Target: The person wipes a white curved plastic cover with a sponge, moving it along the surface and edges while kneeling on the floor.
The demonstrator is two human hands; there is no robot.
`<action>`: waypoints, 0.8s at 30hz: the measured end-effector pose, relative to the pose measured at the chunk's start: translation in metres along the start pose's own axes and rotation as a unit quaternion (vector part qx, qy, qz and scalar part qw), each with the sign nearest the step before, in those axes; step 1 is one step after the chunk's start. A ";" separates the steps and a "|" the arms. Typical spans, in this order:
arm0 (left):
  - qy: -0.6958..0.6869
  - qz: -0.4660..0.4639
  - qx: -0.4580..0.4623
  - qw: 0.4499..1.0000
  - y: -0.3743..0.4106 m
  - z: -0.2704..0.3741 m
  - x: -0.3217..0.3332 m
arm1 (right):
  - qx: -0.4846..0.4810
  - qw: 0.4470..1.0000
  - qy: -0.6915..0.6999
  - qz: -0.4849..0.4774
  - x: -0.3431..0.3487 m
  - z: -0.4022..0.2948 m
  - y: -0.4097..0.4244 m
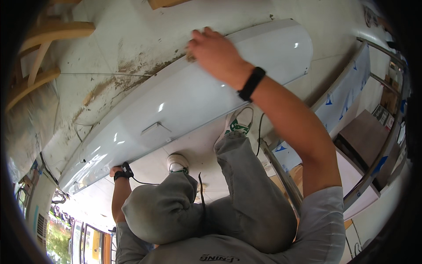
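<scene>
A long, glossy white curved panel (184,95) lies slantwise across the floor in front of my feet. A small rectangular piece (156,128) shows on its near side. My left hand (115,171) is at the near edge toward the panel's left end, fingers curled against it and partly hidden. Over the far edge is my right hand (216,54), blurred, with bent fingers. A small brownish patch (190,56) shows beneath its fingers; whether that is a held item or dirt is unclear.
Brown dirt (132,66) marks the pale floor along the panel's far edge. Curved wooden furniture parts (56,33) stand at upper left, above plastic-wrapped material (31,125). On the right, a metal-framed rack (283,171) holds a brown box (362,135). A black cable (145,182) runs from my left wrist.
</scene>
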State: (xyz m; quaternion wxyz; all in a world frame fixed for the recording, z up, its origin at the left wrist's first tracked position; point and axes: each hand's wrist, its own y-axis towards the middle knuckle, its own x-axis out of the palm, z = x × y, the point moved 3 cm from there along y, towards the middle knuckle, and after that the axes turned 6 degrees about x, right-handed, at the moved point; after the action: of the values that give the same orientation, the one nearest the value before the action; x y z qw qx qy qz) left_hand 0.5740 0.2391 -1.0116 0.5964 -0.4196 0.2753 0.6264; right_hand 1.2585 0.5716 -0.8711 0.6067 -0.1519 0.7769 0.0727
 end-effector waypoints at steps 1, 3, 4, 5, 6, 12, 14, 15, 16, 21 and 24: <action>-0.003 0.001 0.003 1.000 0.001 0.001 -0.001 | 0.016 1.000 0.003 0.005 -0.002 0.023 -0.004; -0.005 -0.008 0.002 1.000 -0.004 -0.002 0.003 | 0.045 0.998 -0.031 0.018 -0.012 0.100 -0.022; -0.011 -0.011 -0.001 1.000 -0.005 -0.002 0.004 | 0.051 0.993 -0.094 0.039 -0.021 0.140 -0.032; -0.019 -0.012 -0.007 1.000 -0.008 -0.006 0.005 | 0.085 0.987 -0.137 0.004 -0.031 0.188 -0.035; -0.029 -0.014 -0.015 0.999 -0.011 -0.011 0.006 | 0.117 0.966 -0.220 -0.062 -0.043 0.232 -0.038; -0.066 -0.018 -0.018 0.997 -0.016 -0.025 0.007 | 0.170 0.965 -0.193 -0.045 -0.093 0.228 -0.057; -0.081 -0.009 -0.012 0.997 -0.001 -0.027 0.003 | 0.107 0.989 -0.099 0.033 -0.089 0.136 -0.051; -0.085 -0.004 -0.013 0.996 0.008 -0.025 0.002 | 0.057 0.994 -0.051 0.073 -0.080 0.095 -0.054; -0.087 0.000 -0.013 0.996 0.017 -0.023 0.001 | 0.077 0.996 0.004 0.049 -0.067 0.056 -0.057; -0.078 -0.065 -0.034 0.994 -0.037 0.000 0.010 | -0.022 0.998 0.048 0.032 -0.033 -0.057 -0.072; 0.024 -0.063 0.006 0.998 -0.024 0.010 0.001 | 0.097 0.978 0.177 0.044 -0.010 0.033 -0.101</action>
State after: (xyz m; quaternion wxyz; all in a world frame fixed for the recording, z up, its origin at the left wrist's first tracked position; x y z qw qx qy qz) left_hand 0.5958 0.2517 -1.0037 0.6307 -0.4473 0.2661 0.5757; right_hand 1.3234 0.4878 -0.8625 0.4679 -0.0686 0.8811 -0.0048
